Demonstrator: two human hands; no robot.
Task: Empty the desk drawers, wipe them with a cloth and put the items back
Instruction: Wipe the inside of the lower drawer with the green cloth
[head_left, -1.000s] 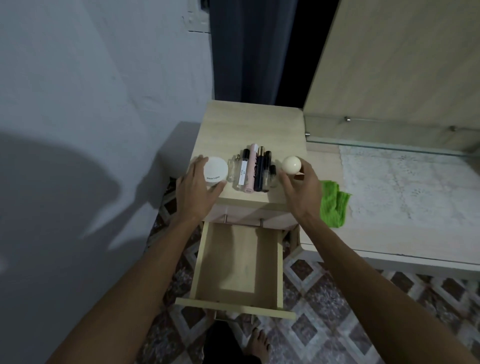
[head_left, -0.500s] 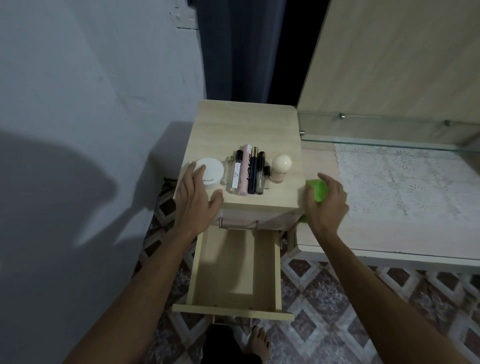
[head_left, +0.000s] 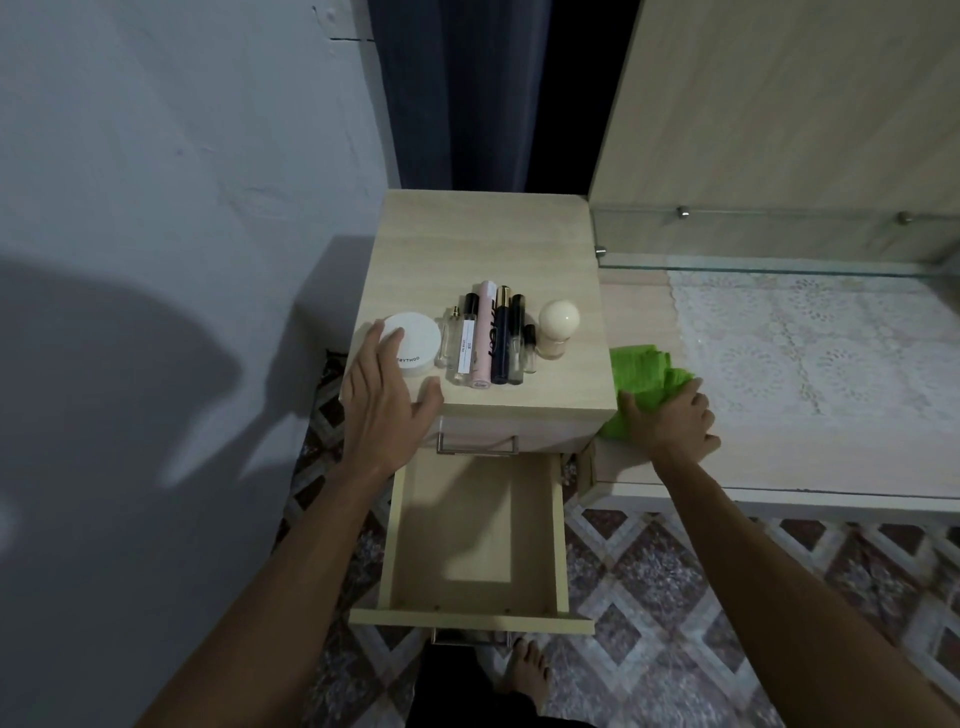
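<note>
The lower drawer (head_left: 470, 621) of the small wooden cabinet (head_left: 483, 244) is pulled out and holds nothing. On the cabinet top stand a white round compact (head_left: 418, 335), a row of slim cosmetic tubes and vials (head_left: 491, 338) and a cream ball-capped bottle (head_left: 558, 325). My left hand (head_left: 384, 410) rests open at the cabinet's front left corner, fingertips on the compact. On the desk to the right, my right hand (head_left: 670, 421) lies over the near part of a green cloth (head_left: 639, 364), fingers curled on it.
A white lace mat (head_left: 805, 338) covers the desk under a glass shelf (head_left: 779, 260). The closed upper drawer has a metal handle (head_left: 477, 447). A wall runs close on the left. My bare foot (head_left: 524, 670) stands on patterned floor below the drawer.
My right hand let go of the ball-capped bottle, moved right to the green cloth and now lies on it. My left hand slid back from the compact towards the cabinet's front edge.
</note>
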